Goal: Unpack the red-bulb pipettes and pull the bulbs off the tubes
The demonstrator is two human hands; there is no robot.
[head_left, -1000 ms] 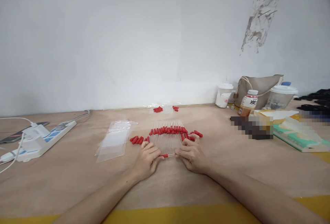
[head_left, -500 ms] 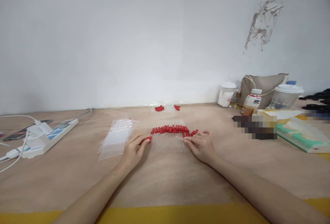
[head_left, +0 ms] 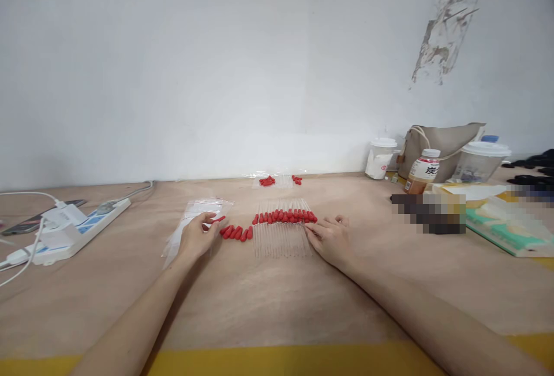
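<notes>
Left hand: your left hand [head_left: 197,239] is narrowed, seemingly pinching a red bulb [head_left: 219,220] at the fingertips, just over the near edge of the clear bags [head_left: 211,207].
Right hand: your right hand [head_left: 332,240] lies low with its fingertips at the right end of the tubes [head_left: 283,243]; whether they grip one, you cannot tell from here (the tips blend with the glass).
Tubes: side by side on the table [head_left: 277,307], between your hands, their red ends [head_left: 285,216] meeting in a band across the middle.
Loose bulbs: a short slanted row [head_left: 236,233], between your left hand and the tubes.
Rolling risk: a sideways nudge from your right fingertips could set the tubes turning and break up their even spacing.
Slipping risk: a light pinch could let the red bulb drop among the bags or knock the loose bulbs.
Snagging risk: your left wrist, low over the thin bags, could drag them askew.
Far pack: another clear pack [head_left: 283,181] with red pieces, by the wall, well apart from both hands.
</notes>
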